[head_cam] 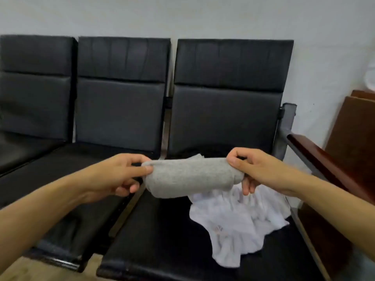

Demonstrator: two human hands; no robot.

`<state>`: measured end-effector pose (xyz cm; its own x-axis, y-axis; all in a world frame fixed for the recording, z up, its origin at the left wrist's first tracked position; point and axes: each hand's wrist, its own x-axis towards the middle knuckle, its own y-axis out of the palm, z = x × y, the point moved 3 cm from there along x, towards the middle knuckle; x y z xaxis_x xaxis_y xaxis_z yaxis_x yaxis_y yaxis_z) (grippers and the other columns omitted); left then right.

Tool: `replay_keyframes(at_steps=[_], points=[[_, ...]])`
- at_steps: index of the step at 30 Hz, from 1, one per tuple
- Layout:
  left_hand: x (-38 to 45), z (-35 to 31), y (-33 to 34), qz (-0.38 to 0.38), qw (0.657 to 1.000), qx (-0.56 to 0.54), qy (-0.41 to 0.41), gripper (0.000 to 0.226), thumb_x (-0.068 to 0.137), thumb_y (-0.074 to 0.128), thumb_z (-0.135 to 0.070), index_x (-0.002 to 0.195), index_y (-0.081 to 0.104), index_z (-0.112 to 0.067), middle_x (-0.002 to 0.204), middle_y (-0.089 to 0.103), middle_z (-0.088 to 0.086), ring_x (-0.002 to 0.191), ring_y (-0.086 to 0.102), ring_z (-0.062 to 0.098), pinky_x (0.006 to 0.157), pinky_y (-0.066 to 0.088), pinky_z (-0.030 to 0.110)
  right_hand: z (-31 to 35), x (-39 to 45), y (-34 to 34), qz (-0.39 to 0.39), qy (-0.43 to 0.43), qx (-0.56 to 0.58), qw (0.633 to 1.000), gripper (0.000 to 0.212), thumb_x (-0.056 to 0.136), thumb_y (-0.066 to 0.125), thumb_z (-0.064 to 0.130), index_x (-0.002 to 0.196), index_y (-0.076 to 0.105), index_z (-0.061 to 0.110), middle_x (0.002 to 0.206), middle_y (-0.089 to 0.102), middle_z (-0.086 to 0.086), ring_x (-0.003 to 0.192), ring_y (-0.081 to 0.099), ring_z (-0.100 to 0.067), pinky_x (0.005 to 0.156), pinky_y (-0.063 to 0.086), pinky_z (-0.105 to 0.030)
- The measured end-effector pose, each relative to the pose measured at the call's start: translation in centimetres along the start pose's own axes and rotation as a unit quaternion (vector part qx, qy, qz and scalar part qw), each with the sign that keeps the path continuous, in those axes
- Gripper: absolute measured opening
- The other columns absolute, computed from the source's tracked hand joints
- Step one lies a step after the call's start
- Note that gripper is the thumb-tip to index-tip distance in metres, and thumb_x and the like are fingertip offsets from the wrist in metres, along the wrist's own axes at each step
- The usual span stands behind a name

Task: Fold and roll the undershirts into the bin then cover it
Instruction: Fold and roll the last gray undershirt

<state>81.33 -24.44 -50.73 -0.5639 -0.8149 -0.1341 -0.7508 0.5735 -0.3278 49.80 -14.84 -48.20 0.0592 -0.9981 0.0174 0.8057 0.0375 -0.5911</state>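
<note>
Both hands hold a rolled grey undershirt [190, 176] in the air above the right-hand seat of a black bench [162, 240]. Left hand [119, 175] grips the roll's left end, thumb on top and index finger pressed along the front, the other fingers curled beneath; right hand [249, 169] clamps the right end, fingers curled over the top edge and thumb tucked under — both forearms reach in from the lower corners, bare. No brand, label or writing can be read on the cloth or anywhere else. The roll lies level, its length running left to right between the hands. Below and to the right of it a crumpled white undershirt [233, 224] lies on the seat cushion, partly hidden behind the roll and the right hand. Three padded black backrests [121, 94] stand behind against a pale wall [182, 15]. A dark wooden armrest [316, 157] runs along the bench's right side — brown wooden boards [353, 126] lean beyond it.
</note>
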Motion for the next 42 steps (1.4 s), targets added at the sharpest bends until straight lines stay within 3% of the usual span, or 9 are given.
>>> replay_keyframes(at_steps=[4,7,11,18,26,31,35,38,42], points=[[-2.9,7.7,5.2,0.073,0.99,-0.032,-0.119,0.024,0.101,0.06,-0.029,0.112,0.066,-0.008,0.057,0.052,-0.008,0.047,0.034,0.007,0.046,0.018,0.022,-5.9,-3.5,4.6,0.088,0.093,0.008,0.992,0.032,0.106,0.051,0.042,0.077,0.065,0.036,0.073,0.068,0.005,0.059,0.067,-0.019,0.056,0.051,-0.024],[-3.9,9.8,6.8,0.081,0.983,-0.043,-0.159,0.017,0.103,0.059,-0.026,0.104,0.066,-0.011,0.053,0.051,-0.011,0.043,0.031,0.006,0.045,0.016,0.021,-7.9,-4.8,6.0,0.134,0.116,0.05,0.983,0.027,0.104,0.052,0.044,0.087,0.063,0.026,0.073,0.066,0.008,0.056,0.061,-0.015,0.055,0.048,-0.021],[-4.4,11.3,7.4,0.08,0.976,-0.075,-0.187,0.013,0.1,0.064,-0.024,0.097,0.068,-0.012,0.067,0.052,-0.003,0.043,0.03,0.007,0.044,0.015,0.019,-8.6,-4.7,6.6,0.161,0.121,0.034,0.979,0.032,0.105,0.049,0.044,0.093,0.057,0.015,0.063,0.057,0.015,0.049,0.045,-0.011,0.052,0.038,-0.019],[-5.3,13.3,7.4,0.113,0.968,-0.086,-0.206,0.034,0.095,0.069,-0.03,0.116,0.068,-0.004,0.081,0.061,0.001,0.044,0.032,0.006,0.042,0.021,0.016,-9.8,-4.4,8.2,0.195,0.171,0.007,0.966,0.031,0.104,0.053,0.046,0.099,0.064,0.016,0.054,0.044,0.009,0.045,0.034,-0.006,0.057,0.03,-0.027],[-5.5,14.3,8.1,0.045,0.973,-0.118,-0.193,0.047,0.09,0.079,-0.035,0.122,0.055,-0.01,0.055,0.046,-0.004,0.042,0.031,0.009,0.041,0.022,0.02,-10.9,-4.7,9.4,0.143,0.208,0.043,0.967,0.038,0.097,0.061,0.049,0.102,0.073,0.014,0.068,0.066,0.008,0.053,0.055,-0.011,0.049,0.04,-0.017],[-6.2,13.2,7.8,0.057,0.984,-0.046,-0.163,0.035,0.097,0.066,-0.033,0.124,0.054,-0.016,0.058,0.065,-0.005,0.045,0.037,0.009,0.045,0.025,0.021,-10.9,-5.2,8.8,0.122,0.213,0.03,0.969,0.035,0.097,0.058,0.05,0.101,0.069,0.017,0.079,0.076,0.005,0.06,0.064,-0.015,0.057,0.049,-0.023],[-6.1,12.8,7.2,0.0,0.988,0.146,-0.056,0.03,0.093,0.068,-0.043,0.113,0.048,-0.033,0.086,0.075,-0.007,0.046,0.053,0.01,0.048,0.044,0.023,-11.0,-5.7,8.5,0.089,0.138,-0.097,0.982,0.024,0.096,0.059,0.054,0.108,0.061,0.033,0.094,0.074,0.016,0.062,0.071,-0.012,0.063,0.056,-0.026],[-6.4,12.8,6.8,-0.064,0.917,0.359,0.16,0.019,0.095,0.062,-0.048,0.104,0.045,-0.045,0.096,0.058,-0.021,0.067,0.061,0.007,0.057,0.05,0.022,-10.8,-6.4,8.3,0.017,-0.063,-0.284,0.957,0.032,0.092,0.053,0.066,0.117,0.054,0.046,0.112,0.057,0.023,0.084,0.066,-0.002,0.072,0.058,-0.025],[-6.5,13.0,7.8,0.005,0.818,0.461,0.343,0.027,0.106,0.047,-0.033,0.126,0.065,-0.031,0.123,0.054,-0.015,0.105,0.058,0.008,0.085,0.052,0.026,-9.9,-7.4,8.3,0.036,-0.292,-0.373,0.88,0.034,0.105,0.049,0.053,0.132,0.062,0.036,0.14,0.05,0.011,0.119,0.054,-0.003,0.092,0.054,-0.024]])
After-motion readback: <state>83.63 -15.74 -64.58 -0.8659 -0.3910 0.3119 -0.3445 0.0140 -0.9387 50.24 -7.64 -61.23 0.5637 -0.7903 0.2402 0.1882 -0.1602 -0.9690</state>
